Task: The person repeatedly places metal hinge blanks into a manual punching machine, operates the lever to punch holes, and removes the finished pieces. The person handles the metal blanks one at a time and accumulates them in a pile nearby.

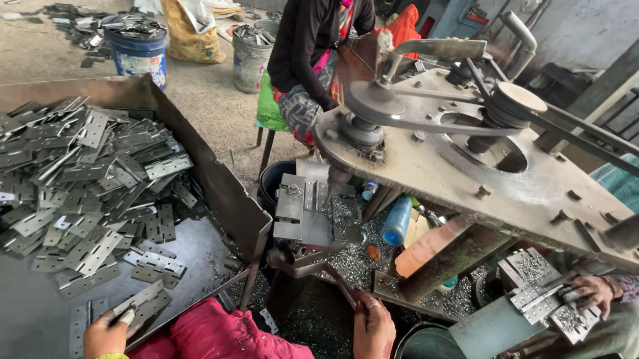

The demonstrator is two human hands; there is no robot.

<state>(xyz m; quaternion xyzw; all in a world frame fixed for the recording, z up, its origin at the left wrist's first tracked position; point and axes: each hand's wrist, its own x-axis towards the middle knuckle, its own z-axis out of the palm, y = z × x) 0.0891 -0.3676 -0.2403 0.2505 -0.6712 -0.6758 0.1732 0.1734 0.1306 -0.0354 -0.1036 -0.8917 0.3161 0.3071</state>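
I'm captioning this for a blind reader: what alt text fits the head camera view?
The person's left hand grips a flat metal hinge plate in a tray heaped with them; the right hand holds a lever under a belt-driven drill press. Another person sits behind.

Labelled blue bucket (139, 55), tan sack (189, 34) behind.

The left grip (106, 333) rests on a hinge plate (142, 302) in the tray (212, 175); the plate heap (75, 183) lies behind it. Right of the right grip (374, 333) stands the drill press (471, 157).
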